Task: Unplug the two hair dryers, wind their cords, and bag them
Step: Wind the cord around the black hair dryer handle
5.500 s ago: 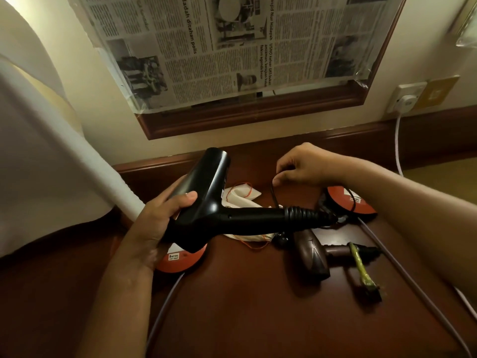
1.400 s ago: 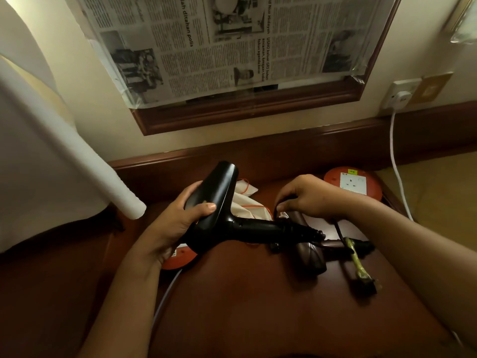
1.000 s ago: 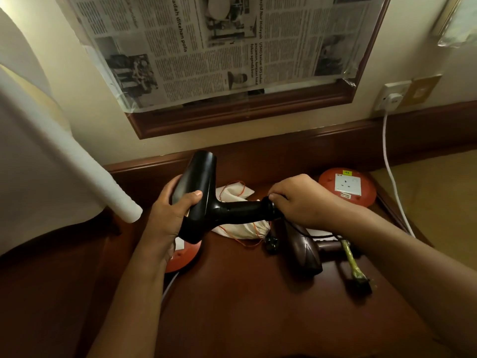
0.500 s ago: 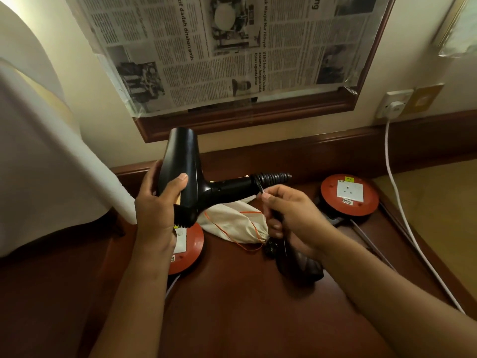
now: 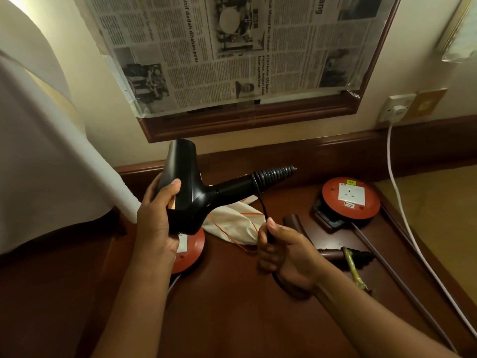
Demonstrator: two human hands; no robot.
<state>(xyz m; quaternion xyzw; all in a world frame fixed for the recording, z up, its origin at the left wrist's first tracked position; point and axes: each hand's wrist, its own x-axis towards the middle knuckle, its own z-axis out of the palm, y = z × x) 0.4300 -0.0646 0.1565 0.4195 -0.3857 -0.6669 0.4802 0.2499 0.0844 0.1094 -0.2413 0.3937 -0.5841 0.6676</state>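
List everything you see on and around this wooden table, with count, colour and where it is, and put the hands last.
black plastic hair dryer: 1, black, lifted over the table's left side
thin black cord: 1, black, from the dryer's handle to the right hand
brown hair dryer: 1, brown, lying on the table at right
cream cloth drawstring bag: 1, cream with orange string, centre
round orange extension reels: 2, orange, one right, one left
white wall cable: 1, white, from the wall socket
newspaper sheet: 1, over the framed panel
dark wooden table: 1, brown
left hand: grips the black dryer
right hand: fingers curled round the cord
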